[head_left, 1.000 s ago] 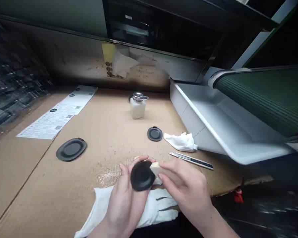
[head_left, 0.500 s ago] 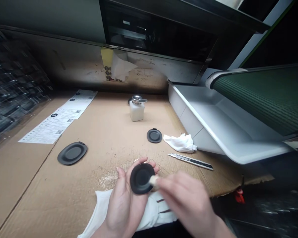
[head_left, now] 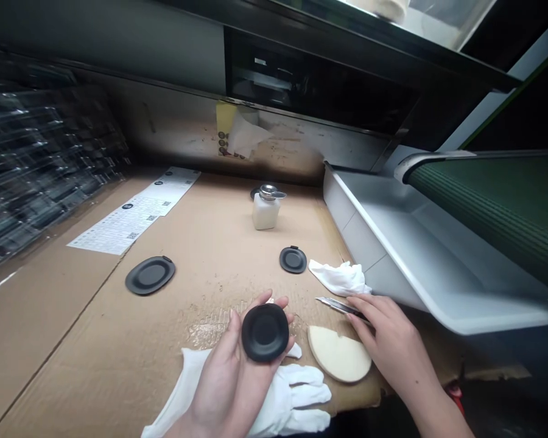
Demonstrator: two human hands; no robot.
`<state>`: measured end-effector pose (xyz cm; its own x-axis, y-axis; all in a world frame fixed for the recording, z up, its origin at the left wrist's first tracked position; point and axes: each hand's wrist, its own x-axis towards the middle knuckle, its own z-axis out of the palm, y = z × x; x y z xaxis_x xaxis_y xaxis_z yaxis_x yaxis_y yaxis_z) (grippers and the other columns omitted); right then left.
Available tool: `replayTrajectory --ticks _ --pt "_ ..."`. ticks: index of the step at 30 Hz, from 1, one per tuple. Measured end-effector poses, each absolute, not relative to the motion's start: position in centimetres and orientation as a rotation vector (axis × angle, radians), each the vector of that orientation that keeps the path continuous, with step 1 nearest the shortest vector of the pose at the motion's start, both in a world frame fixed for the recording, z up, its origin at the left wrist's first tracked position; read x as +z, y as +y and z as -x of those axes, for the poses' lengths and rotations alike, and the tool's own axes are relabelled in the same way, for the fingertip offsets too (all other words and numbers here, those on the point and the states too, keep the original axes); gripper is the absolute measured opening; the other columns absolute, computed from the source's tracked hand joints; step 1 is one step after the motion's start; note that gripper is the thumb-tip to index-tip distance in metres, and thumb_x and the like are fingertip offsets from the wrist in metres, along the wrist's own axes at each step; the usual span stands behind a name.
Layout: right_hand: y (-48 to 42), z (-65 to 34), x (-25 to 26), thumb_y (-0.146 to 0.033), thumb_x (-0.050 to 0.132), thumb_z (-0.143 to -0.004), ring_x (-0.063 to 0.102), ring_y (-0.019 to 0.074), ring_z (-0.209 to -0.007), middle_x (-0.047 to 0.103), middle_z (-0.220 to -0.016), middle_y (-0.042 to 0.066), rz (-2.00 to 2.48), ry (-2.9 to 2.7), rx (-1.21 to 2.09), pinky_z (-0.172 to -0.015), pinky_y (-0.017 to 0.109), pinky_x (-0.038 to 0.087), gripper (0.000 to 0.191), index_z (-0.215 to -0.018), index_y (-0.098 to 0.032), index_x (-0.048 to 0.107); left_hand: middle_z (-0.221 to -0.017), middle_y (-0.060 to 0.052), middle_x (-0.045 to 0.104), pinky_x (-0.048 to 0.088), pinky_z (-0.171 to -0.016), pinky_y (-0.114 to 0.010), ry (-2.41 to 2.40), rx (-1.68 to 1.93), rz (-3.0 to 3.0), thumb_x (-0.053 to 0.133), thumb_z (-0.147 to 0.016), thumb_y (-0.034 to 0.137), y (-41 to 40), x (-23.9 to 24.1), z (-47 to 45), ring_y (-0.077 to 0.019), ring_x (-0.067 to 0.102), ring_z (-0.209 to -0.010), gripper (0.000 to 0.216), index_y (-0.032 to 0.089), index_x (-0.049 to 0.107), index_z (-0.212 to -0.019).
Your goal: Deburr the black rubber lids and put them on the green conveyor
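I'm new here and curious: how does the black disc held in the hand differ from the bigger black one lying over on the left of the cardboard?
The held disc is smaller and nearly round; the left disc is larger and oval. The held disc is gripped upright in the left hand; the left disc lies flat on the cardboard, untouched. Both are matte black with a raised rim.

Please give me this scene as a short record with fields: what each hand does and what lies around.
left hand: holds black disc
right hand: fingers on knife
beige pad: on cardboard, beside right hand
white glove: under left hand
other discs: large, small
also: bottle, cloth, tray
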<state>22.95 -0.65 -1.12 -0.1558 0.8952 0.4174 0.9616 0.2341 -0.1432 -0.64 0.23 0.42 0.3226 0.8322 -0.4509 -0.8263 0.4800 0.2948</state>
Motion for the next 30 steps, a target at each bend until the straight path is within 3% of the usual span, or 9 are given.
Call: replayTrajectory --ticks 10,16,20,24,26,30 --pt "0.1 -24.2 -1.8 -0.029 0.047 -0.087 0.060 0.0182 -0.091 0.064 -0.099 0.002 1.721 -2.207 -0.215 -0.077 0.031 0.052 0.017 -0.093 -0.024 0.062 -0.117 -0.027 0.059 0.038 -0.099 -0.047 0.624 1.098 -0.067 0.042 -0.089 0.030 0.1 0.6 0.7 -0.0331 0.055 -0.110 0.048 0.005 0.037 -0.130" --pt "0.5 -22.9 0.2 -0.028 0.048 -0.088 0.059 0.0178 -0.089 0.064 -0.097 0.003 1.586 -2.218 -0.233 -0.078 0.031 0.049 0.016 -0.097 -0.023 0.060 -0.113 -0.022 0.063 0.033 -0.103 -0.044 0.444 1.067 0.053 0.042 -0.088 0.031 0.1 -0.1 0.7 -0.0315 0.049 -0.117 0.038 0.008 0.056 -0.114" --pt "3.2 -20.6 2.1 -0.022 0.047 -0.088 0.055 0.0191 -0.091 0.063 -0.099 0.005 1.531 -2.233 -0.442 -0.078 0.033 0.043 0.018 -0.100 -0.019 0.060 -0.113 -0.019 0.063 0.031 -0.103 -0.046 0.421 1.092 -0.014 0.041 -0.088 0.034 -0.1 -0.3 0.6 -0.0306 0.049 -0.117 0.038 0.009 0.062 -0.109" --pt "6.9 -19.5 1.8 -0.019 0.054 -0.083 0.054 0.0197 -0.077 0.064 -0.081 0.005 1.703 -2.281 -0.550 -0.063 0.032 0.036 0.009 -0.078 -0.018 0.062 -0.110 -0.017 0.065 0.029 -0.105 -0.044 0.419 1.118 -0.073 0.040 -0.089 0.031 -0.2 -0.1 0.6 -0.0291 0.050 -0.116 0.036 0.009 0.064 -0.105" --pt "7.9 -19.8 1.1 -0.016 0.055 -0.081 0.053 0.0170 -0.066 0.060 -0.068 0.003 1.722 -2.280 -0.520 -0.054 0.029 0.031 0.017 -0.065 -0.018 0.058 -0.108 -0.016 0.066 0.029 -0.105 -0.044 0.428 1.117 -0.082 0.041 -0.088 0.030 -0.3 0.1 0.6 -0.0294 0.051 -0.115 0.035 0.010 0.065 -0.105" --pt "7.4 -20.3 1.5 -0.018 0.051 -0.085 0.054 0.0145 -0.067 0.059 -0.071 0.002 1.730 -2.183 -0.469 -0.049 0.026 0.030 0.015 -0.072 -0.020 0.057 -0.107 -0.016 0.065 0.033 -0.101 -0.046 0.478 1.083 -0.073 0.044 -0.087 0.034 -0.4 0.4 0.8 -0.0312 0.052 -0.113 0.036 0.012 0.064 -0.107"
